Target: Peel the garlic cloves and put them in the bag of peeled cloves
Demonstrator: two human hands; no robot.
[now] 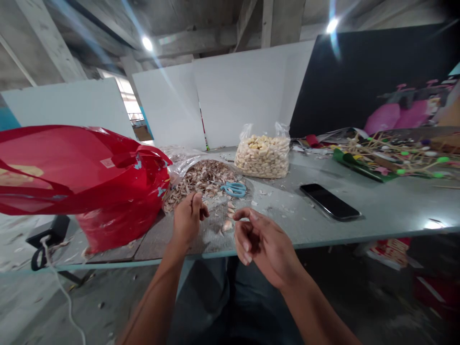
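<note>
My left hand [187, 218] rests at the near edge of the grey table [377, 206], fingers curled shut beside a heap of garlic skins [201, 179]; whatever it holds is hidden. My right hand [259, 239] hovers just in front of the edge with its fingers bent loosely and apart, nothing visible in it. A single garlic clove [227, 225] lies on the table between the two hands. Blue scissors [234, 189] lie on the skins just beyond. A clear bag of peeled garlic cloves [263, 154] stands further back.
A large red plastic bag [89, 177] fills the table's left side. A black phone [329, 201] lies to the right. Coloured sticks and craft bits [391, 155] clutter the far right. White boards [237, 91] stand behind the table.
</note>
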